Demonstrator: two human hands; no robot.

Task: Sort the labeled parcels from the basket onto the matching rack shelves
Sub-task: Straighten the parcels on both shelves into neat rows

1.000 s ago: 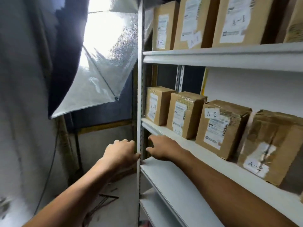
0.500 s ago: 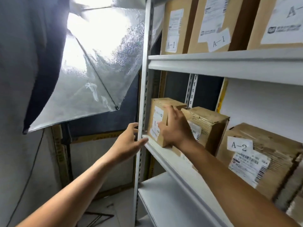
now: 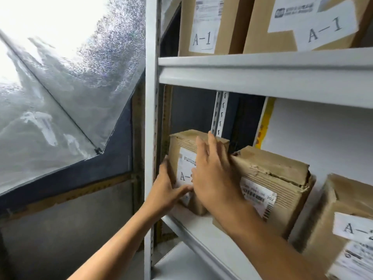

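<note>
Nearest, both forearms reach up to the middle shelf (image 3: pixel 201 225) of the rack. The step in hand looks like squaring the leftmost A-2 parcel (image 3: pixel 186 158) into its row. To do it well, press evenly from both sides so the box slides back flat, label facing out, clear of the rack upright (image 3: pixel 150 118) and snug beside the neighbouring torn parcel (image 3: pixel 272 178). The left hand (image 3: pixel 167 188) has an open grip, palm on the parcel's left edge, thumb across the label. The right hand (image 3: pixel 214 174) lies flat and spread on its front and right corner, clasping nothing. Further up, A-1 parcels (image 3: pixel 203 25) sit on the top shelf (image 3: pixel 262 75).
</note>
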